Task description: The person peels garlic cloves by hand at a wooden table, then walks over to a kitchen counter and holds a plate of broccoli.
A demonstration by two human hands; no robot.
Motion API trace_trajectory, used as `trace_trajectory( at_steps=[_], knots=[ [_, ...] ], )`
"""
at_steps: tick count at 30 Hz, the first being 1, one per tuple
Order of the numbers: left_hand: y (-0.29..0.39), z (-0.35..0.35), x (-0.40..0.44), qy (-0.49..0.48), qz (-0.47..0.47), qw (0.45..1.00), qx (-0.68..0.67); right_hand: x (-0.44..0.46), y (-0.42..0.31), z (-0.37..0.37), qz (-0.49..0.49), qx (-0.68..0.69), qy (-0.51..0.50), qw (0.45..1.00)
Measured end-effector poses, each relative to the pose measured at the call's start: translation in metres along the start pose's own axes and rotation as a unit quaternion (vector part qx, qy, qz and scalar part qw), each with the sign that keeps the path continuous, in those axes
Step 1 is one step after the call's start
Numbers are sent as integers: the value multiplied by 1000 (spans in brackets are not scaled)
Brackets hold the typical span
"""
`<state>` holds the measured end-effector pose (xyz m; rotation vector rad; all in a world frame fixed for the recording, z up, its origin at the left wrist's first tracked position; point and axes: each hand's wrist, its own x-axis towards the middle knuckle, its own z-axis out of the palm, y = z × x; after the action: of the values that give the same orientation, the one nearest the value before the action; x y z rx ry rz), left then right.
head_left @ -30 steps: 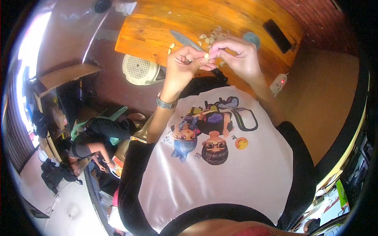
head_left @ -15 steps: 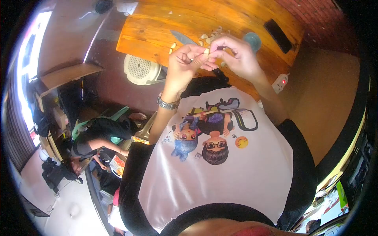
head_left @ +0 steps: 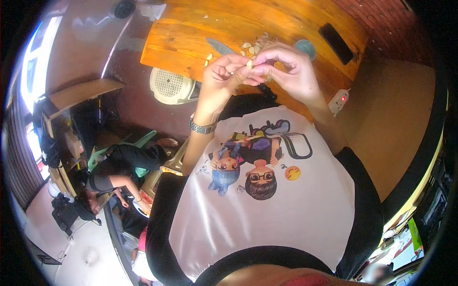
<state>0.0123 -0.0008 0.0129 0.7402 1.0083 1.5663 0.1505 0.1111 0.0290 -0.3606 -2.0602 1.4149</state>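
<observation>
Other person's arm (head_left: 125,182): had swung lower since half a second before; its hand was now over a brightly printed item (head_left: 139,209), off to the left
Right hand (head_left: 290,69): fingers had shifted only slightly in that time; thumb and forefinger were bent in against the garlic clove (head_left: 249,64); whether they pinched it or only touched it, I could not tell
Left hand (head_left: 223,74): pinched the clove between thumb and fingertips; the other fingers curled loosely below; a metal-banded watch (head_left: 202,125) circled the wrist
Clove: was up at the fingertips where both hands met, above the near part of the table (head_left: 181,35)
Knife (head_left: 220,46): lay on the table, blade pointing up and left; its middle was hidden by the hands, its dark handle near the table's edge
Loose cloves (head_left: 208,59): two lay left of the blade, near the table's edge
Pile (head_left: 255,46): more cloves and papery skins, just beyond the hands
Cup (head_left: 305,48): stood just beside the right hand
Phone (head_left: 336,44): lay dark, farther right
Power strip (head_left: 338,101): showed a red light, right of the right forearm
Stool (head_left: 172,86): cream-coloured, pierced with holes, near the table's left edge
</observation>
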Motion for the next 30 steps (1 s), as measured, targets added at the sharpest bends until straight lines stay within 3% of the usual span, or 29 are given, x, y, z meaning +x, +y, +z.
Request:
trace_trajectory(
  at_steps=[5, 8, 11, 14, 30],
  knots=[
    [0, -2, -1, -9, 18, 1000, 11, -2, -2, 5, 35, 68, 46, 996],
    [0, -6, -1, -17, 8, 1000, 14, -2, -5, 2, 40, 39, 2, 998],
    [7, -7, -2, -55, -5, 998, 20, -3, -10, 1, 88, 92, -16, 992],
    [5, -5, -2, -59, 16, 998, 9, -2, -7, 5, 67, 143, 13, 987],
    [17, -1, -10, -41, 21, 998, 38, -1, -21, 2, 53, 86, -7, 995]
  ],
)
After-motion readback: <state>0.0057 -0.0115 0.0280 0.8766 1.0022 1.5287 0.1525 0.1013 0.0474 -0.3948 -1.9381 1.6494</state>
